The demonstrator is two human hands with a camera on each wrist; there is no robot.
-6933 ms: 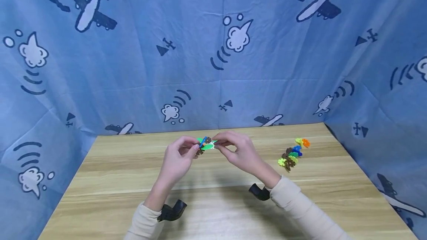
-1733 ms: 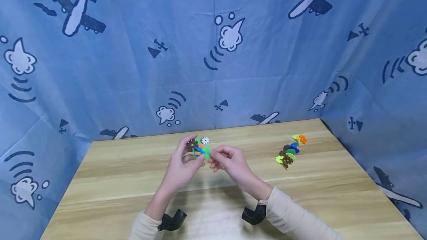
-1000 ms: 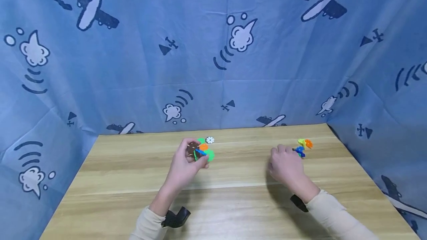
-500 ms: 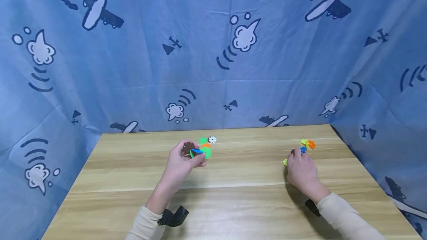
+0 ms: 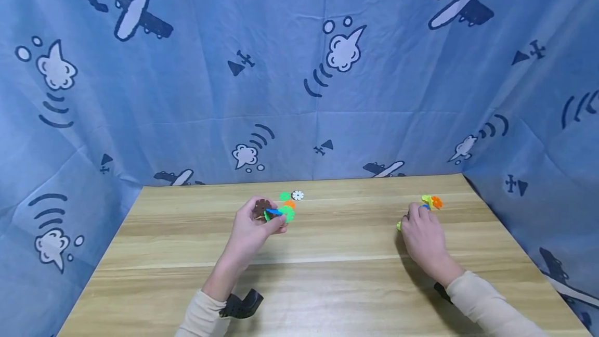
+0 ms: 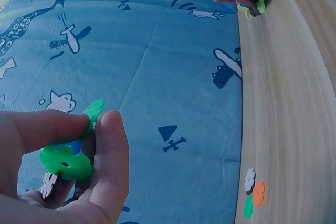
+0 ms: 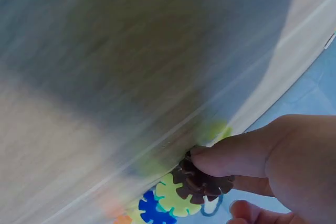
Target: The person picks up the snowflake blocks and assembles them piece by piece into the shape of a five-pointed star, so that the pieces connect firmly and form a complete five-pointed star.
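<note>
My left hand [image 5: 250, 230], raised over the table, pinches several joined plastic snowflake discs. Among them are a brown disc [image 5: 262, 208], a blue disc [image 5: 274, 212] seen edge-on and a bright green disc [image 5: 287, 214]. Another green disc [image 6: 65, 162] shows between the fingers in the left wrist view. Over at the right-hand pile, my right hand [image 5: 425, 238] pinches a dark brown snowflake disc [image 7: 207, 188], thumb on top. Beside that disc lie a yellow-green disc [image 7: 173, 198] and a blue disc [image 7: 152, 211]. The hand covers most of the pile in the head view.
Beyond the left hand, a white disc [image 5: 297, 195], a green disc [image 5: 285, 196] and an orange disc [image 5: 289, 204] lie on the wooden table [image 5: 337, 285]. A yellow disc [image 5: 427, 199] and an orange disc [image 5: 437, 202] sit behind the pile. A blue printed curtain [image 5: 281, 82] surrounds the back.
The right hand has left the joined discs in the left hand and moved right to the pile, where it now pinches a brown disc. The left hand keeps its hold, nearly still.
</note>
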